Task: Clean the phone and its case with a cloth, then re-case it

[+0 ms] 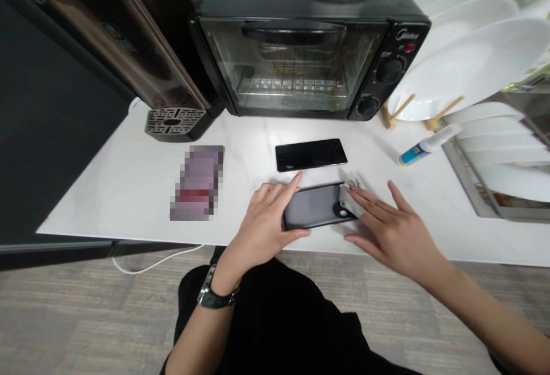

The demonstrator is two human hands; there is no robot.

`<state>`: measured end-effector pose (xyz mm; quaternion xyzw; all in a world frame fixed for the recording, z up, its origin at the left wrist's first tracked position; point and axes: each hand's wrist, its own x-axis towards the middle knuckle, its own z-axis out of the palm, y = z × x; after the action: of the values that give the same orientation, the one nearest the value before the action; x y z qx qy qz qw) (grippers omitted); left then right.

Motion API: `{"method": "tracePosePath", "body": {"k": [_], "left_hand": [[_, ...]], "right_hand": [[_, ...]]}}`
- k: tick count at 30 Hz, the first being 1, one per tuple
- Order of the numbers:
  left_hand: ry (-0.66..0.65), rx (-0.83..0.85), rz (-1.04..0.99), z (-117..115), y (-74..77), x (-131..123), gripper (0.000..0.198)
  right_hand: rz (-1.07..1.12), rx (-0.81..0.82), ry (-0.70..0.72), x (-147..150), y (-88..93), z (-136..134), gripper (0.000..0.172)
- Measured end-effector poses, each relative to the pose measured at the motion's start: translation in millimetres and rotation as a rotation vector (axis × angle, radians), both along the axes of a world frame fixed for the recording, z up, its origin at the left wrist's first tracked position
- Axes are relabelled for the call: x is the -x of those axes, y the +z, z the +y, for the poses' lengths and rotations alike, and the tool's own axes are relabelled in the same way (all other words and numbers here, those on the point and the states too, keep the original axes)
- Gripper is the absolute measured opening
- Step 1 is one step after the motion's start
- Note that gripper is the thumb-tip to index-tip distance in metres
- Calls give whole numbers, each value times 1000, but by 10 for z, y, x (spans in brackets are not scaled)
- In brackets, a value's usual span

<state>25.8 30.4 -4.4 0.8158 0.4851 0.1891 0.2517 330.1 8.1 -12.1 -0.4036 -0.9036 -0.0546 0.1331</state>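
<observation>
A dark phone case lies on the white counter with its inner side up and its camera cutout to the right. My left hand grips its left end, index finger along the far edge and thumb along the near edge. Under the fingertips of my right hand a crumpled white tissue is pressed onto the case's right end, by the cutout. That hand's thumb is spread away from the fingers. Just beyond the case rests a black phone, screen up.
A toaster oven stands at the back, a drink machine to its left. Right of the phone lies a small spray bottle. White plates stand in a rack at right. A blurred-out purplish object lies at left.
</observation>
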Motion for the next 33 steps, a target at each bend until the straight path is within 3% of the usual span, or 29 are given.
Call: {"method": "tracePosePath", "body": {"k": [3, 6, 8, 10, 13, 16, 18, 20, 23, 26, 28, 30, 33], "left_hand": [[-3, -4, -12, -1, -3, 0, 122], [3, -8, -20, -16, -28, 20, 117], [9, -9, -16, -28, -42, 34, 115], [13, -13, -8, -38, -48, 40, 115], [12, -12, 1, -38, -37, 30, 122], [9, -3, 2, -17, -15, 7, 126], [-3, -4, 10, -1, -5, -9, 125], [-10, -9, 17, 8, -1, -23, 124], [-7, -20, 13, 7, -6, -28, 119], [-14, -37, -1, -13, -22, -5, 104], [-12, -46, -8, -32, -33, 17, 98], [-13, -47, -2, -48, -39, 32, 98], [-24, -34, 22, -52, -35, 32, 104]], "right_hand": [[57, 3, 11, 385, -60, 39, 72], [137, 36, 139, 910, -107, 44, 74], [209, 60, 169, 1112, -112, 21, 84], [224, 106, 206, 1085, -90, -12, 80], [155, 172, 241, 652, -21, -48, 57], [62, 75, 103, 112, 34, -31, 45], [30, 9, 36, -64, 35, -2, 39], [26, -16, 9, 1, 4, 22, 45], [77, -26, 25, 459, -66, 37, 64], [167, 12, 142, 971, -106, 15, 73], [211, 58, 195, 1125, -100, -20, 80], [211, 121, 226, 1058, -72, -57, 73], [148, 189, 245, 626, -4, -82, 51]]}}
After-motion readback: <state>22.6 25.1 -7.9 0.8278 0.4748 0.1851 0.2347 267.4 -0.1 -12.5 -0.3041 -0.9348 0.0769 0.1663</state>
